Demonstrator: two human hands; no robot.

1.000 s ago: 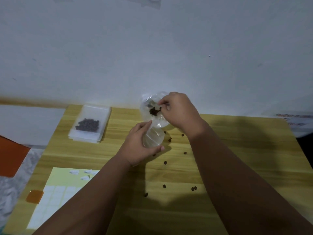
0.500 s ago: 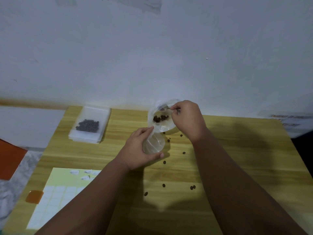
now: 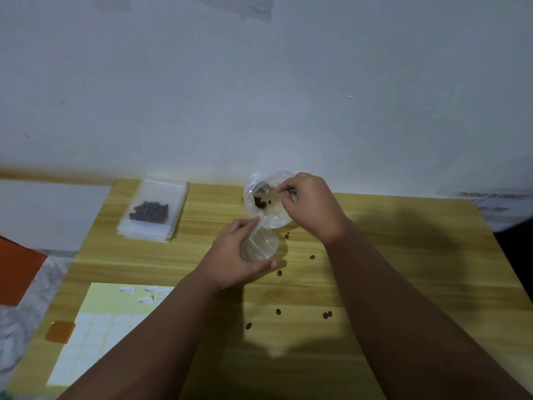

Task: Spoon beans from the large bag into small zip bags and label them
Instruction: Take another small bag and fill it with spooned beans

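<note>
At the far middle of the wooden table [image 3: 403, 255] stands the large clear bag [image 3: 274, 217] with a few dark beans [image 3: 261, 202] left inside. My right hand [image 3: 310, 206] pinches a thin spoon handle at the bag's open mouth; the spoon's bowl is hard to make out. Just below, my left hand [image 3: 236, 255] grips a small clear zip bag [image 3: 259, 245], holding it open against the large bag. A filled small bag of beans [image 3: 150, 212] lies on a stack of empty zip bags [image 3: 150, 230] at the far left.
Several loose beans [image 3: 278, 311] lie scattered on the table between my arms. A yellow-green label sheet [image 3: 98, 327] with white stickers lies at the near left, an orange tab [image 3: 60, 331] beside it. An orange sheet [image 3: 17, 272] lies off the table's left edge. The wall is close behind.
My right hand has shifted a little at the large bag's mouth and the beans inside have moved. My left hand keeps holding the small bag in the same place.
</note>
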